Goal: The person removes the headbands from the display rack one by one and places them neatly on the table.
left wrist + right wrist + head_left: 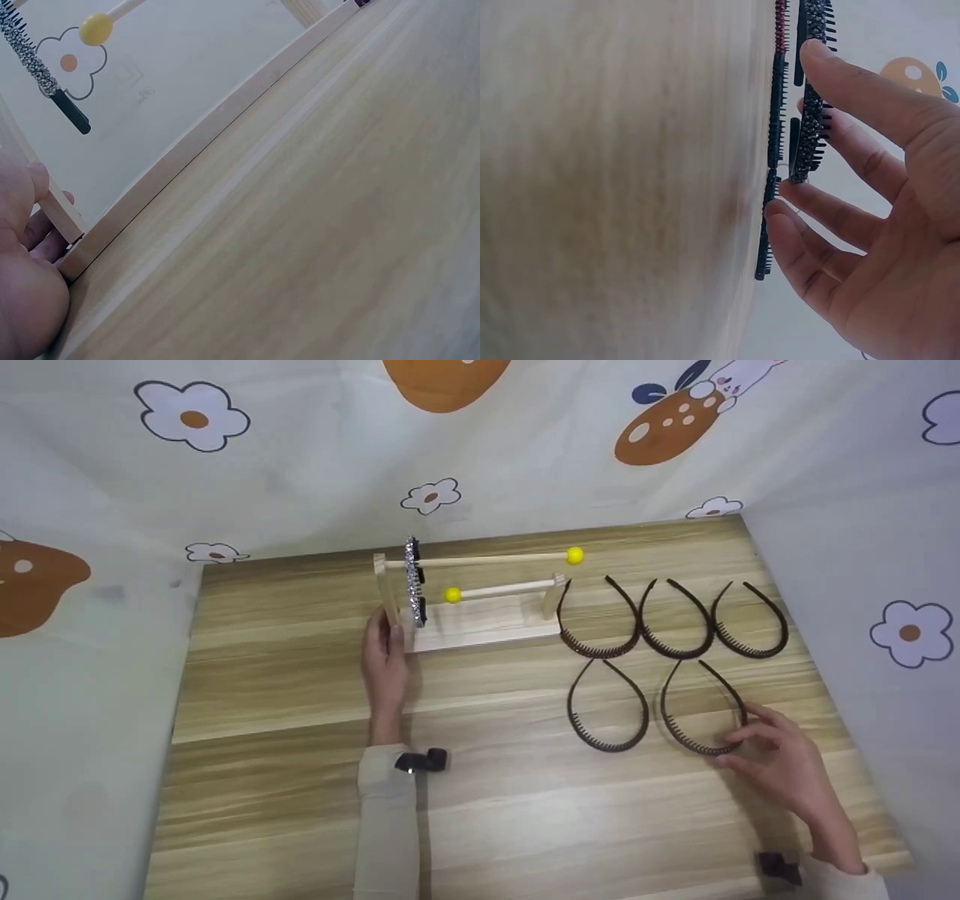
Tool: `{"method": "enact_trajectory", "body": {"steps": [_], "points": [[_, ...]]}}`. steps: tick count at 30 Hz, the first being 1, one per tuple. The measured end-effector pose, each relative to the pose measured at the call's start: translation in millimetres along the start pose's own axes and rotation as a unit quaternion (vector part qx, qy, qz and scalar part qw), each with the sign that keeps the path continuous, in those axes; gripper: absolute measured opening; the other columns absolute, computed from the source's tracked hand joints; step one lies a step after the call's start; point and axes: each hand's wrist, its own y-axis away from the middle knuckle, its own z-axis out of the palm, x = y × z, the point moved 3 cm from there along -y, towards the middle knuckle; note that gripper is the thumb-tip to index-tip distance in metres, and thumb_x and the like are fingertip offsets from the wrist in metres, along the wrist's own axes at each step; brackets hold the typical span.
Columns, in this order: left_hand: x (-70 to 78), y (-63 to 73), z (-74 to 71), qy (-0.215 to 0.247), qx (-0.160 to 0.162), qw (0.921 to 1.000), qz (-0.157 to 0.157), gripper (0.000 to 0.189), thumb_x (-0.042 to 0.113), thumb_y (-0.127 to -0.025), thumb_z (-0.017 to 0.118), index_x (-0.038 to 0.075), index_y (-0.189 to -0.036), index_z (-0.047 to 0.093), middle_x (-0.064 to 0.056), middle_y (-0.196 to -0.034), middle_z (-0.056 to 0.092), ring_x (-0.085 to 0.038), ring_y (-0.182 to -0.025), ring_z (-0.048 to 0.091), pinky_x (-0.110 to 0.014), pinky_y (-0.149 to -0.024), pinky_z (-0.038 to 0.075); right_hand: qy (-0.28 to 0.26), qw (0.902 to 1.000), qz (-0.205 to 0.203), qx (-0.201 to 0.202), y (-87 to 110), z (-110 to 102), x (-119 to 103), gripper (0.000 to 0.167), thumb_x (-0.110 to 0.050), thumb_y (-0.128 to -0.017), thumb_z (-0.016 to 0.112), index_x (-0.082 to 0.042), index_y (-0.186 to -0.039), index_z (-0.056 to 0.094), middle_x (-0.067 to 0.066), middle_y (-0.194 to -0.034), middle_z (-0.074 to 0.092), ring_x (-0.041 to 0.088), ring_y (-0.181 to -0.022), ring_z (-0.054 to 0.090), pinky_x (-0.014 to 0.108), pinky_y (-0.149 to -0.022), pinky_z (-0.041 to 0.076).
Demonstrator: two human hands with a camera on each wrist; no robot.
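Observation:
My left hand [386, 664] grips the foot of the left post [387, 589] of a wooden two-bar stand [487, 634]; in the left wrist view its thumb and fingers lie on either side of that post. A glittery silver headband [413, 585] with dark ends hangs on the stand's upper bar. At the lower right, my right hand [784, 761] pinches a dark toothed headband [681, 737] by its lower right side. The right wrist view shows the thumb on this sparkly headband [810, 112], which stands slightly off the tabletop.
Three dark headbands [600, 652] lie in a row right of the stand, and another headband [611, 748] lies below them. Yellow balls [574, 556] cap the bars. A patterned cloth [300, 472] surrounds the wood-grain table [262, 675] at the back and sides.

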Motion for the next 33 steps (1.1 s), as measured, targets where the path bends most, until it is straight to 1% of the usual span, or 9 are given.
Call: {"method": "enact_trajectory", "body": {"steps": [1, 4, 10, 15, 17, 22, 29, 33], "points": [[0.3, 0.1, 0.2, -0.001, 0.001, 1.0, -0.001, 0.048, 0.012, -0.118, 0.051, 0.004, -0.164, 0.047, -0.019, -0.164, 0.054, -0.033, -0.154, 0.051, -0.04, -0.132, 0.041, -0.005, 1.0, 0.0, -0.003, -0.2, 0, 0, 0.034, -0.004, -0.069, 0.103, -0.006, -0.096, 0.083, 0.039, -0.153, 0.054, 0.071, -0.139, 0.046, 0.089, -0.112, 0.035], [1.3, 0.6, 0.8, -0.001, 0.001, 1.0, -0.002, 0.047, 0.011, -0.118, 0.051, 0.004, -0.164, 0.048, -0.02, -0.164, 0.054, -0.034, -0.154, 0.051, -0.041, -0.132, 0.041, -0.006, 0.9999, 0.0, -0.011, -0.5, 2, 1, 0.035, -0.004, -0.069, 0.103, -0.007, -0.097, 0.083, 0.04, -0.154, 0.053, 0.072, -0.14, 0.044, 0.089, -0.115, 0.031], [2.6, 0.8, 1.0, -0.004, 0.002, 1.0, -0.001, 0.047, 0.01, -0.117, 0.052, 0.005, -0.163, 0.049, -0.019, -0.162, 0.056, -0.033, -0.152, 0.052, -0.041, -0.131, 0.042, -0.007, 0.9997, 0.0, -0.025, -1.6, 4, 2, 0.034, -0.006, -0.071, 0.102, -0.008, -0.099, 0.083, 0.042, -0.154, 0.052, 0.073, -0.141, 0.042, 0.089, -0.118, 0.026], [1.9, 0.6, 0.4, 0.009, 0.002, 0.9999, 0.007, 0.047, 0.01, -0.117, 0.053, 0.003, -0.163, 0.049, -0.02, -0.16, 0.057, -0.034, -0.152, 0.053, -0.041, -0.131, 0.042, -0.008, 0.9993, 0.009, -0.034, -2.7, 5, 3, 0.033, -0.007, -0.073, 0.101, -0.008, -0.1, 0.083, 0.042, -0.157, 0.049, 0.075, -0.142, 0.038, 0.09, -0.118, 0.023], [1.5, 0.3, 0.3, 0.013, 0.002, 0.9999, 0.01, 0.047, 0.01, -0.117, 0.053, 0.002, -0.163, 0.049, -0.022, -0.159, 0.057, -0.035, -0.152, 0.052, -0.041, -0.131, 0.041, -0.004, 0.9993, 0.011, -0.036, -2.9, 6, 2, 0.033, -0.007, -0.073, 0.101, -0.009, -0.1, 0.083, 0.042, -0.157, 0.048, 0.075, -0.141, 0.038, 0.091, -0.117, 0.023], [1.1, 0.6, 0.2, 0.006, 0.002, 0.9999, 0.008, 0.047, 0.011, -0.117, 0.053, 0.002, -0.163, 0.049, -0.022, -0.161, 0.056, -0.035, -0.153, 0.051, -0.041, -0.132, 0.04, 0.015, 0.9995, -0.004, -0.028, -3.7, 8, -1, 0.032, -0.006, -0.073, 0.101, -0.009, -0.098, 0.083, 0.043, -0.154, 0.051, 0.071, -0.138, 0.042, 0.089, -0.112, 0.03], [1.3, 0.7, 0.1, 0.005, 0.002, 1.0, 0.001, 0.047, 0.012, -0.117, 0.053, 0.004, -0.163, 0.049, -0.02, -0.16, 0.057, -0.034, -0.151, 0.053, -0.043, -0.131, 0.042, 0.035, 0.9991, -0.018, -0.016, -3.8, 11, -3, 0.03, -0.005, -0.073, 0.101, -0.01, -0.097, 0.082, 0.04, -0.153, 0.054, 0.067, -0.135, 0.046, 0.087, -0.105, 0.038], [1.2, 0.3, 0.3, 0.006, 0.001, 1.0, -0.001, 0.047, 0.012, -0.117, 0.053, 0.003, -0.163, 0.049, -0.02, -0.159, 0.058, -0.035, -0.15, 0.054, -0.044, -0.13, 0.043, 0.045, 0.9986, -0.026, -0.011, -4.0, 12, -3, 0.031, -0.005, -0.073, 0.101, -0.011, -0.097, 0.082, 0.039, -0.152, 0.055, 0.067, -0.134, 0.047, 0.087, -0.103, 0.039]]}}
